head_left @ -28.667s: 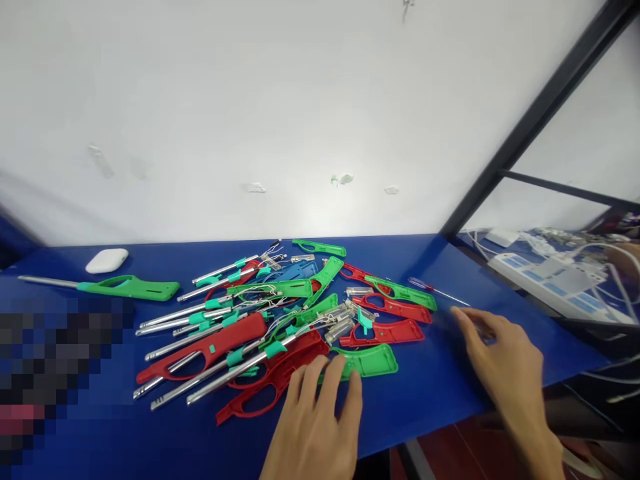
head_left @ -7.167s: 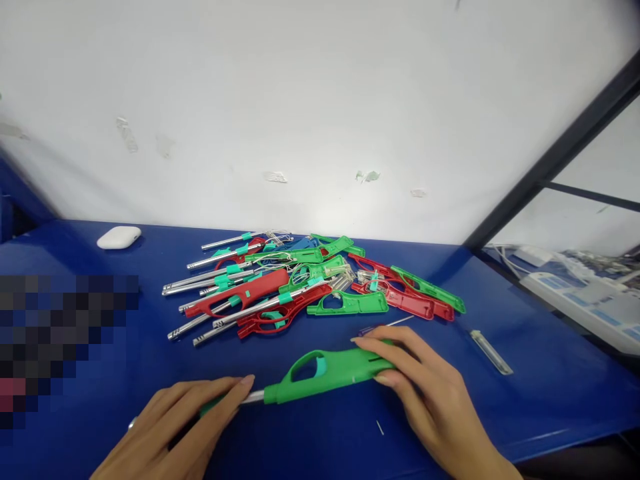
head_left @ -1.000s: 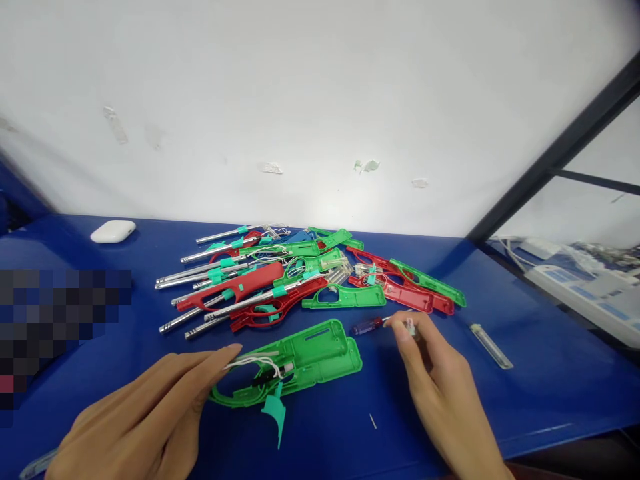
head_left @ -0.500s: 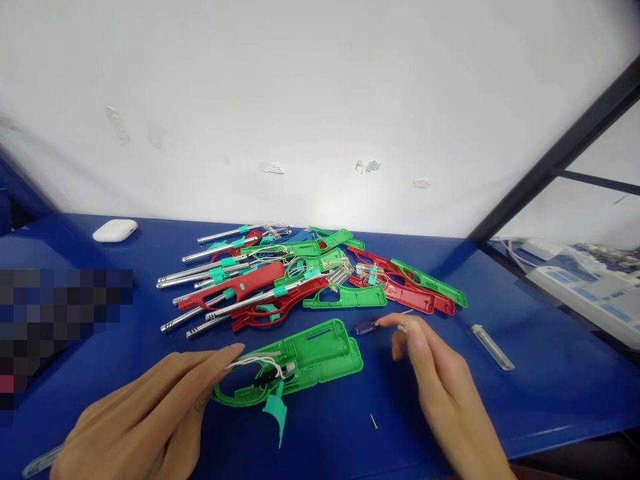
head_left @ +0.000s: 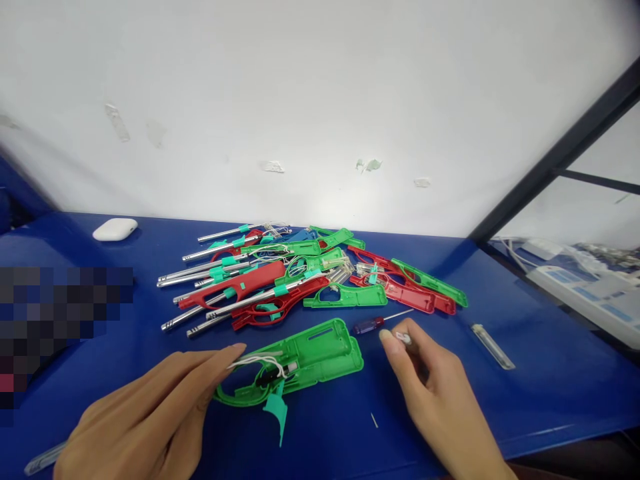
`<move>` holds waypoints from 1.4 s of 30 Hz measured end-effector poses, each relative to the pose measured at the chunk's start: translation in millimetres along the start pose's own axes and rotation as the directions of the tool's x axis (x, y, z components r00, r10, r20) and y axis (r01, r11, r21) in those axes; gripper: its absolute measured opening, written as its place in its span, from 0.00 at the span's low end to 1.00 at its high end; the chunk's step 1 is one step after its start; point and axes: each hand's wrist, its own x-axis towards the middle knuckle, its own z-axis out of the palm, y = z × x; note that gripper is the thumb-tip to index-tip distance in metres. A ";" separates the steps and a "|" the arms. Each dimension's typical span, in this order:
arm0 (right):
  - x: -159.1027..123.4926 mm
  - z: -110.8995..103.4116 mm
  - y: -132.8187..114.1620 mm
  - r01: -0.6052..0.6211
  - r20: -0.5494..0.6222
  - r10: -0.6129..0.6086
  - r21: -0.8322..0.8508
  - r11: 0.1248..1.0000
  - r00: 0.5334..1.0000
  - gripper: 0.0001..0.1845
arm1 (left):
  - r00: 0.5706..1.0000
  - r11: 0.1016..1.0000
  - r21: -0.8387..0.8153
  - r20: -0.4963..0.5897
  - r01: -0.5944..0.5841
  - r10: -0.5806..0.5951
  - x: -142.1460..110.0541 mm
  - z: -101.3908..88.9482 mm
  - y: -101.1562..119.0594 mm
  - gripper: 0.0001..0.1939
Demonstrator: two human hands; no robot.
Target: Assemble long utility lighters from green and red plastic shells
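Observation:
My left hand (head_left: 160,400) is closed over the left end of an opened green lighter casing (head_left: 320,347), hiding that end. Its two halves lie side by side, with white wires (head_left: 267,362), a black part and a teal trigger piece (head_left: 276,410) at the near side. My right hand (head_left: 435,383) pinches a small white piece (head_left: 403,338) between thumb and index finger; I cannot make out its kind. Just beyond those fingertips a screwdriver (head_left: 369,325) with a dark translucent handle lies on the blue table (head_left: 440,440), apart from the hand.
Behind is a pile of red and green lighter casings (head_left: 260,287) with metal tubes. To the right lie a clear fuel tank (head_left: 493,347) and a white power strip (head_left: 580,293). A white earbud case (head_left: 115,229) sits at back left, a small pale sliver (head_left: 374,420) in front.
My right index finger has drawn back off the screwdriver, which stays on the table. The white piece now sits between thumb and index finger. My left hand and the green casing are nearly unmoved.

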 end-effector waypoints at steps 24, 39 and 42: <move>-2.7 -4.0 6.1 0.066 0.004 -0.066 0.026 0.997 0.998 0.15 | 1.000 0.999 -0.034 0.004 -0.013 0.013 4.0 -0.6 4.3 0.20; -0.4 -5.0 2.7 -0.012 -0.046 0.013 0.035 0.999 0.999 0.21 | 1.000 0.999 -0.053 0.008 -0.005 0.005 3.6 0.4 3.7 0.19; -1.8 -6.2 3.0 -0.028 -0.050 0.031 0.064 0.998 0.998 0.22 | 1.000 0.999 -0.045 0.010 0.003 -0.003 5.5 1.1 4.7 0.18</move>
